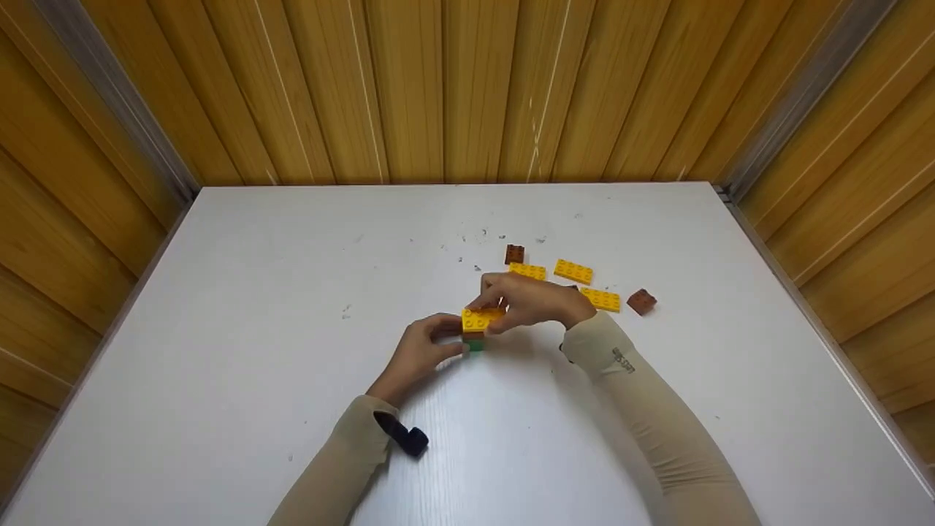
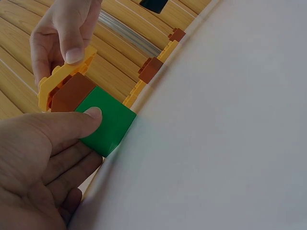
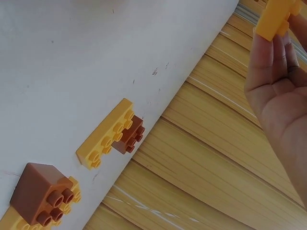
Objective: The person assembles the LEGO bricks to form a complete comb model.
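A green brick [image 2: 115, 122] stands on the white table with a brown brick [image 2: 76, 90] on top of it. My left hand [image 1: 422, 352] holds this small stack from the left side, its thumb pressed on the green brick's face and the fingers behind. Above the brown brick is a flat yellow brick [image 1: 478, 321], studs up, tilted against the brown one in the left wrist view. My right hand [image 1: 537, 299] pinches the yellow brick between thumb and fingers from the right. In the right wrist view only one end of that yellow brick shows.
Beyond my right hand lie loose flat yellow bricks [image 1: 573, 271] and brown bricks [image 1: 514, 254], with another brown brick [image 1: 642, 302] farther right. One brown piece is mostly hidden behind the right wrist. Wood-patterned panels [image 1: 409, 95] border the table [image 1: 256, 292] at the back and sides.
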